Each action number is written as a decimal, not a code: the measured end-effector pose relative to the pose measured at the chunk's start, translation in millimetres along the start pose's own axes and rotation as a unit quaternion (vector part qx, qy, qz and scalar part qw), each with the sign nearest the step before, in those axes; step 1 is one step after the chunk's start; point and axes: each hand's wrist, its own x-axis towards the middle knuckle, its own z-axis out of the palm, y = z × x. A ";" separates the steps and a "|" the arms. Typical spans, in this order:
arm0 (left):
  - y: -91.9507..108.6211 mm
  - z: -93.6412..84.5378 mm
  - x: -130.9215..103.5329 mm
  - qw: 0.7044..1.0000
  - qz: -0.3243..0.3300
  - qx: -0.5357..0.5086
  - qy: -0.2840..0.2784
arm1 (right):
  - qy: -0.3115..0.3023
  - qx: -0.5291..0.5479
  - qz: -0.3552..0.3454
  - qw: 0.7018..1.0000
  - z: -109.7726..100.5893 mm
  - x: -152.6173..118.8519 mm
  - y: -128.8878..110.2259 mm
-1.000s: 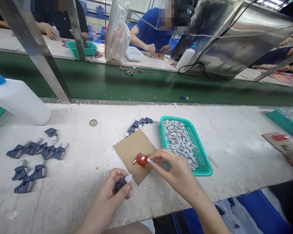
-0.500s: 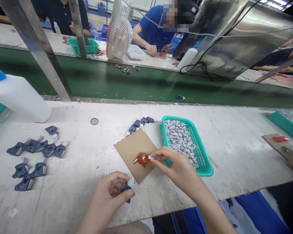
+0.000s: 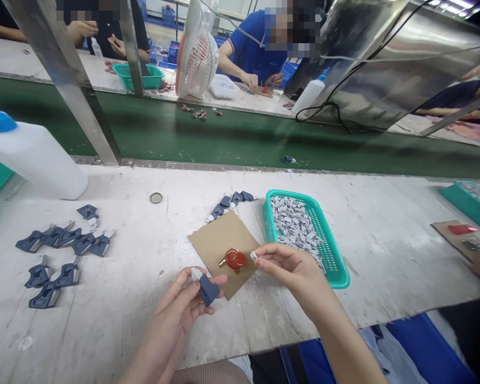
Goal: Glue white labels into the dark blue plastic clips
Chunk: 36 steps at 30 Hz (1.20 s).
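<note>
My left hand [image 3: 184, 301] is closed around a dark blue plastic part [image 3: 208, 290] with a light grey tip, held above the table's front area. Between the thumb and fingertips of my right hand [image 3: 292, 266] is a small light grey plastic piece [image 3: 254, 256]. It is just right of a glossy red puddle [image 3: 235, 259] on a square of brown cardboard [image 3: 212, 234]. Behind my right hand stands a green basket [image 3: 336, 266] full of similar grey pieces [image 3: 294, 224].
Several dark blue parts [image 3: 66, 240] lie at the left, and more [image 3: 232, 200] behind the cardboard. A white bottle [image 3: 44, 157] and bottle cap [image 3: 156, 198] are on the table. Beyond runs a green conveyor belt [image 3: 184, 138]; a person in blue [image 3: 250, 48] works across it.
My right hand has drawn the grey piece off the red puddle, slightly up and right. My left hand has turned, bringing the blue part and its grey tip into fuller view.
</note>
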 end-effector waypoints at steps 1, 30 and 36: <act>-0.4 0.2 0.5 1.000 0.004 0.009 -0.011 | 0.002 0.013 0.009 1.000 0.1 -0.6 -0.2; -5.0 8.1 -4.6 0.989 0.087 0.117 -0.011 | 0.010 -0.043 -0.063 0.997 16.4 -30.5 -11.3; -9.6 10.8 -3.5 0.997 0.067 0.024 -0.032 | 0.014 0.019 -0.092 0.995 26.4 -36.8 -11.2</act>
